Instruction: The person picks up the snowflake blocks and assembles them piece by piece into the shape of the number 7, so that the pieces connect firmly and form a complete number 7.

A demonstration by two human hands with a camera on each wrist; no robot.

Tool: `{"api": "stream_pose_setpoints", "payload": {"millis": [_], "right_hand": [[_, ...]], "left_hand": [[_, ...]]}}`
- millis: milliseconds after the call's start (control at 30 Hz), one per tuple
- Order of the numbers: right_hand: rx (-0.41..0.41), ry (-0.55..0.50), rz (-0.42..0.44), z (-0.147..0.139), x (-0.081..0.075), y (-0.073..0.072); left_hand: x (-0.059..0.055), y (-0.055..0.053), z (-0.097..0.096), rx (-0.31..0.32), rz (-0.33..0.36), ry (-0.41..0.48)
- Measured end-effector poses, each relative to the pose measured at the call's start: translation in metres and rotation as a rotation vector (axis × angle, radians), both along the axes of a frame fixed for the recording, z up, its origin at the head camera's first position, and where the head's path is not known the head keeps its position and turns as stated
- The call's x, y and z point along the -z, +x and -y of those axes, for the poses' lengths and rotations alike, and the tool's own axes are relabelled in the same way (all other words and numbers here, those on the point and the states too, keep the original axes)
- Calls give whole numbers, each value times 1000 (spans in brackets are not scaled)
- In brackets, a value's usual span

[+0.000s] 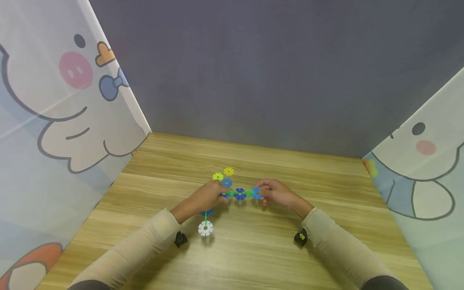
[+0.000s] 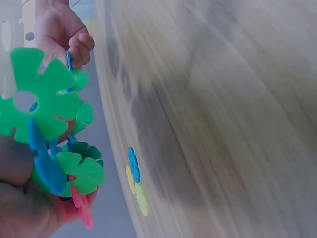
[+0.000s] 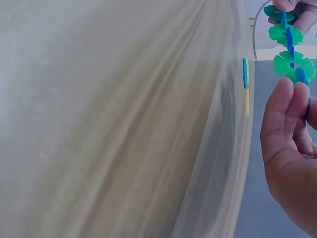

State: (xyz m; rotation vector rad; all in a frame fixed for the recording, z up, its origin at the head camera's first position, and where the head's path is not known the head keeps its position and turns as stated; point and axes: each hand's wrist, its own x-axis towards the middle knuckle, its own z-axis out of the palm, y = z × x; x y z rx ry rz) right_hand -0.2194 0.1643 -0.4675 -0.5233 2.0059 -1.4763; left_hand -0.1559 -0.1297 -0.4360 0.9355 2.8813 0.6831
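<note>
Chain Held Taut-Looking Between Two Hands

Wood-grain table below, a plain dark wall behind, cartoon-printed panels closing in on the left and right – that's our arena. Above the tabletop, in the middle, is the chain of slotted blue and green discs. The left hand grips it, fingers curled around; the right hand pinches the blue disc at the far end between thumb and fingertips. Nearer the wearer, a white disc shows on the left hand's side, a green one edge-on against it. Just beyond that hand lie three loose discs: yellow, lime and blue.

Over to the left wrist – and there's a pink disc the head view does not show, plus a big green disc seen broadside. The right wrist gives the pinch up close.
</note>
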Motion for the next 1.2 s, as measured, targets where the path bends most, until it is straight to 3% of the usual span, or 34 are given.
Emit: {"api": "stream_pose_setpoints", "payload": {"millis": [367,867,1033,1200], "right_hand": [[38,-80,80,4,8,2],[78,-57,86,14,-2,10],[109,-107,102,20,0,15],[84,-176,78,27,4,18]], "left_hand": [[6,-3,-3,31,-76,-20],[-3,-2,-1,-33,35,-102],[-4,-4,-10,-30,-29,-146],[-4,-6,-23,-47,-89,-180]]}}
